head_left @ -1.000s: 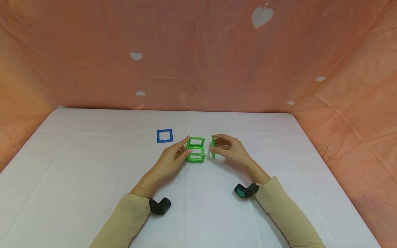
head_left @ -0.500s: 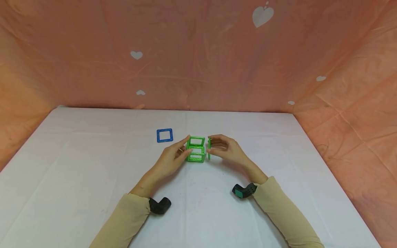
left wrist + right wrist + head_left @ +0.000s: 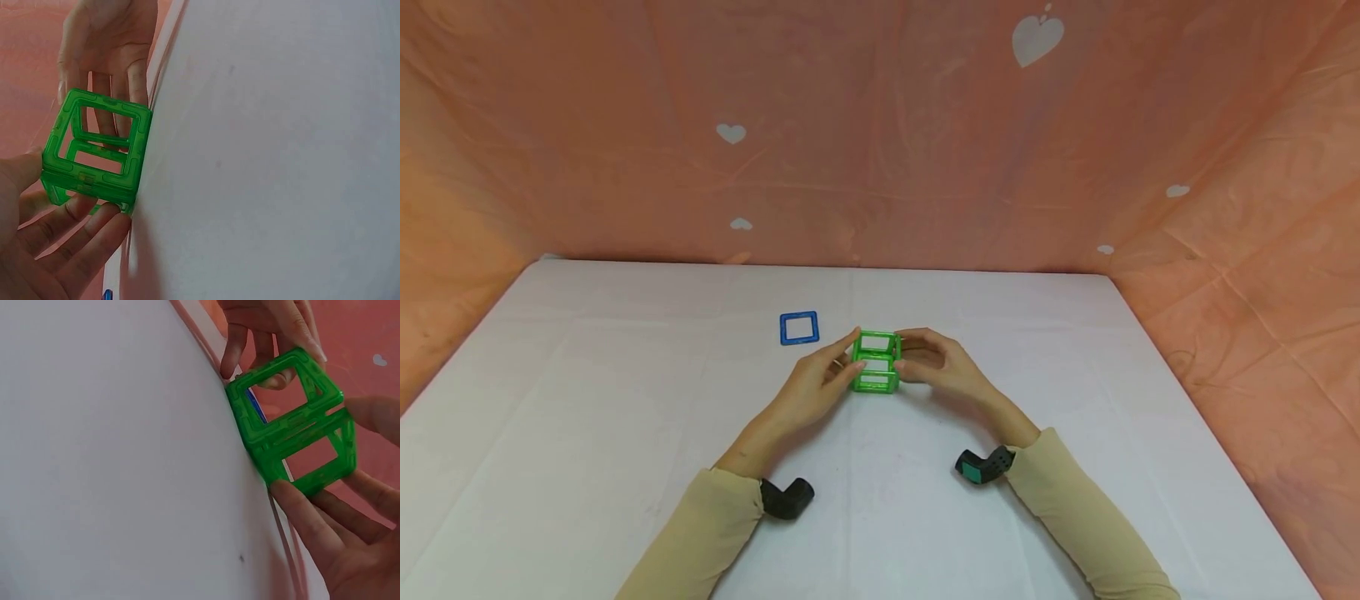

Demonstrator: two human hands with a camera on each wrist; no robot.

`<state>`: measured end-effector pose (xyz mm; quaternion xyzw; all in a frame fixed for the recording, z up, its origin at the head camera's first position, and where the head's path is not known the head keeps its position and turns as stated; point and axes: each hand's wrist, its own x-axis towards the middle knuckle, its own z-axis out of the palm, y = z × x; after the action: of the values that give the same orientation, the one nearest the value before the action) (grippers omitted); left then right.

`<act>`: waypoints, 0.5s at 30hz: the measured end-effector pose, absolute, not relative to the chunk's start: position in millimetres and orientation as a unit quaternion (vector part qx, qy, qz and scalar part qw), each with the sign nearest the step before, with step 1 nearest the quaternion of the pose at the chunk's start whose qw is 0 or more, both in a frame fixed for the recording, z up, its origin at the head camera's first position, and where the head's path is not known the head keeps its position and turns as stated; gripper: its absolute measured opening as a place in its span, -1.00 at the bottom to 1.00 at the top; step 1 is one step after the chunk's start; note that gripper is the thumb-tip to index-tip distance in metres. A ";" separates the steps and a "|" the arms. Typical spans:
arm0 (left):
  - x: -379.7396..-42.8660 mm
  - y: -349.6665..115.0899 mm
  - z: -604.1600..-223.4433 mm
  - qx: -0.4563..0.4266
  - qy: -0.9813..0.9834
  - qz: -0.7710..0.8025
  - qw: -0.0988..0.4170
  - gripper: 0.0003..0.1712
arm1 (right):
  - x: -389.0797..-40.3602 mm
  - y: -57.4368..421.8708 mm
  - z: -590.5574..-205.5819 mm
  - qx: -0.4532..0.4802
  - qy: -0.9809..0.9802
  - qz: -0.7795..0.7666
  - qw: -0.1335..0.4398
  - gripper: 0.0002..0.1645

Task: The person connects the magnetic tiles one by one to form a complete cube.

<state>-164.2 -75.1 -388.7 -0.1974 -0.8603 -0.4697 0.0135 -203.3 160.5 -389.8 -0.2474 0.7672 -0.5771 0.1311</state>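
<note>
Boxy structure of translucent green plastic square frames [image 3: 86,179], held between both hands. Left hand [image 3: 808,387], its eight o'clock, pinches one side; right hand [image 3: 946,367], three o'clock, pinches the opposite panel. Best: light pressure, edges flush. Flat blue square frame [image 3: 784,330], ten o'clock.

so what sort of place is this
Probably a makeshift recording booth: heart-printed orange sheeting closes in the back and sides of a plain white table, and the person wears black wrist cameras. The wider room is out of view.
</note>
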 end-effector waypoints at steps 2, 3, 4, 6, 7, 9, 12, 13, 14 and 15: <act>-164.2 -75.0 -388.9 -0.195 -0.861 -0.469 0.014 -0.39 | -202.2 159.3 -390.6 -0.245 0.759 -0.586 0.140 -0.42; -164.2 -75.0 -388.9 -0.195 -0.862 -0.468 0.015 -0.39 | -201.6 158.9 -390.4 -0.244 0.757 -0.590 0.142 -0.41; -164.2 -75.0 -388.8 -0.194 -0.862 -0.468 0.016 -0.39 | -201.2 158.6 -390.6 -0.243 0.754 -0.593 0.144 -0.41; -164.0 -75.0 -388.6 -0.194 -0.862 -0.468 0.018 -0.39 | -201.0 158.4 -391.1 -0.244 0.749 -0.598 0.147 -0.40; -164.0 -75.0 -388.6 -0.194 -0.862 -0.468 0.020 -0.39 | -201.1 158.4 -391.6 -0.243 0.748 -0.599 0.148 -0.40; -164.0 -74.9 -388.5 -0.196 -0.861 -0.469 0.022 -0.39 | -201.3 158.8 -392.0 -0.242 0.748 -0.600 0.149 -0.40; -164.3 -74.5 -388.7 -0.199 -0.860 -0.469 0.024 -0.39 | -201.4 159.5 -392.5 -0.238 0.751 -0.597 0.150 -0.40; -164.4 -74.2 -388.6 -0.198 -0.860 -0.469 0.024 -0.39 | -201.4 159.6 -392.4 -0.237 0.751 -0.597 0.150 -0.39; -164.5 -73.9 -388.5 -0.197 -0.860 -0.469 0.024 -0.39 | -201.2 159.6 -391.9 -0.236 0.750 -0.599 0.151 -0.39; -164.7 -73.6 -388.4 -0.196 -0.860 -0.470 0.023 -0.39 | -201.0 159.6 -391.4 -0.234 0.750 -0.600 0.152 -0.39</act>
<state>-164.7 -73.6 -388.4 -0.1961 -0.8603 -0.4700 0.0232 -201.0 159.6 -391.4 -0.2343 0.7500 -0.5996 0.1517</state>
